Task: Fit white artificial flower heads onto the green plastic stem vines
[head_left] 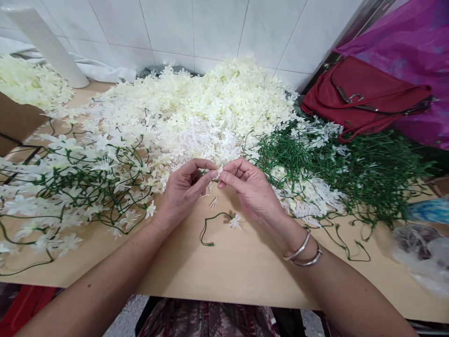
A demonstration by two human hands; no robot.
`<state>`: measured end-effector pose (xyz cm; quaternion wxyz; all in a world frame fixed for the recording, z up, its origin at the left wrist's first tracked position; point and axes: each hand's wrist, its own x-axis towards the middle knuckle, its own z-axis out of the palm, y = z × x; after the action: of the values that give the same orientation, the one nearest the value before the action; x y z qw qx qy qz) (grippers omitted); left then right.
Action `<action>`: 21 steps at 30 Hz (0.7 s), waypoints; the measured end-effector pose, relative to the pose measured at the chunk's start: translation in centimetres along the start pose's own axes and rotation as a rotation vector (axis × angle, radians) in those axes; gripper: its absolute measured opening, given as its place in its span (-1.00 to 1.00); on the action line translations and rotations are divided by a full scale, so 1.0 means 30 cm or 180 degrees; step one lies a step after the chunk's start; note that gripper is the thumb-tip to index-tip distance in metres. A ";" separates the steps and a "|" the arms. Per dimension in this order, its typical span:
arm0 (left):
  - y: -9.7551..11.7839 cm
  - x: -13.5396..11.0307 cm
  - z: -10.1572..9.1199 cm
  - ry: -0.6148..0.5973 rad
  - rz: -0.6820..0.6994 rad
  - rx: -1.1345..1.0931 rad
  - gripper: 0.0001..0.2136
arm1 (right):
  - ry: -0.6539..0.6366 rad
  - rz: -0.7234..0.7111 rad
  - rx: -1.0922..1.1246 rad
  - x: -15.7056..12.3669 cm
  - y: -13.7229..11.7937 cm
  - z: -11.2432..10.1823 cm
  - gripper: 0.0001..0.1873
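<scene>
My left hand [185, 189] and my right hand [247, 187] meet above the middle of the wooden table [245, 267]. Both pinch a small white artificial flower [219, 170] on a thin green stem between fingertips. Two silver bangles [304, 250] circle my right wrist. Below the hands lies a single green stem with one white flower [234, 221], and a loose white stamen piece [213, 202] rests beside it. A large heap of loose cream petals [210, 107] rises just behind the hands.
Finished stems with white flowers [80, 187] spread at the left. Bare green stems [351, 173] pile up at the right. A red bag [365, 98] and purple cloth [414, 51] lie at the back right, clear plastic bags [421, 252] at the right edge. White tiled wall behind.
</scene>
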<state>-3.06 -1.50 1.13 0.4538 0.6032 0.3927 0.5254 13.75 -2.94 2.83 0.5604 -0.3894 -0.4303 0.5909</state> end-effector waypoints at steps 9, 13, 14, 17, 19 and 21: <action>0.010 0.016 0.006 -0.0025 -0.0017 -0.0257 -0.77 | -0.0089 -0.0099 -0.0149 0.007 0.005 -0.011 -0.60; 0.012 0.012 0.002 -0.0002 0.0005 -0.0219 -0.80 | -0.0261 -0.0087 -0.0070 0.010 -0.003 -0.020 -0.62; 0.012 0.011 0.000 -0.0009 0.0022 -0.0159 -0.82 | -0.0320 -0.0075 -0.0069 0.011 -0.003 -0.022 -0.62; 0.012 0.010 -0.004 -0.0066 0.0086 0.0110 -0.85 | -0.0388 -0.0044 -0.0169 0.015 -0.002 -0.028 -0.61; 0.010 0.010 -0.006 -0.0093 0.0072 0.0194 -0.85 | -0.0295 -0.0061 -0.0316 0.018 0.001 -0.029 -0.60; 0.007 0.009 -0.007 -0.0049 0.0021 0.0164 -0.83 | -0.0170 -0.0125 -0.0410 0.019 0.005 -0.030 -0.62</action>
<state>-3.24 -1.27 1.41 0.4394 0.6200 0.4006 0.5119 14.50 -2.30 2.42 0.5341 -0.4002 -0.4898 0.5610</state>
